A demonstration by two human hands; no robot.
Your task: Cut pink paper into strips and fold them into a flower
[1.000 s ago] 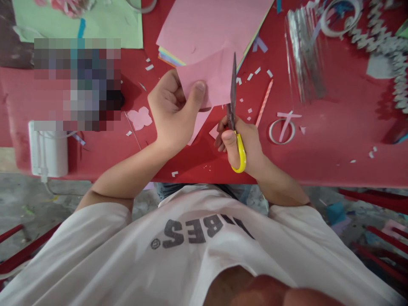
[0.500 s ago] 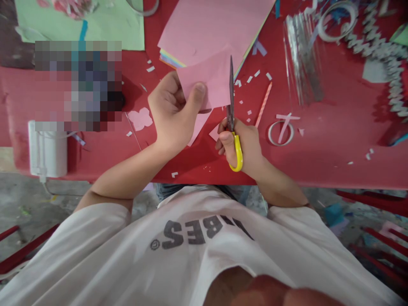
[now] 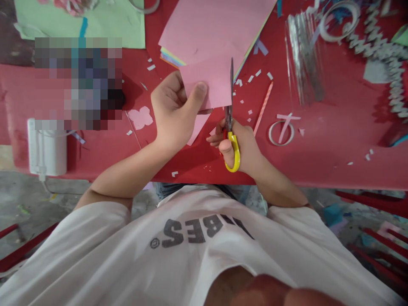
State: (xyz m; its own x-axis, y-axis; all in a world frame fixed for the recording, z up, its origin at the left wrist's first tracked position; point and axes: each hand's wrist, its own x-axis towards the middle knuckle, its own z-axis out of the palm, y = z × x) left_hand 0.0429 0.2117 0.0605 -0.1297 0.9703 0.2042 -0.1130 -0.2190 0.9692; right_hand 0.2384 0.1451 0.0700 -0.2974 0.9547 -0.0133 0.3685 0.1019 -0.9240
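Between the thumb and curled fingers of my left hand [image 3: 174, 110] is a piece of pink paper [image 3: 213, 83], raised above the table. My right hand [image 3: 244, 144] holds scissors [image 3: 235, 157] with yellow handles, the thumb through one loop. Their dark blades point away from me, at the right edge of the paper. Behind the held piece lies a stack of coloured paper [image 3: 213, 29] with pink on top. Under my hands is another pink paper piece [image 3: 199, 127], partly hidden.
A pink flower-shaped cutout [image 3: 140, 118] lies left of my hands. To the right are a striped stick [image 3: 264, 106], a tape ring [image 3: 270, 134], silvery strips [image 3: 304, 59] and a larger tape roll [image 3: 323, 25]. A white power bank [image 3: 47, 148] sits near the table's left front edge.
The scissors' handles have shifted slightly left and my right fingers have spread a little. The pink paper and my left hand moved slightly right.
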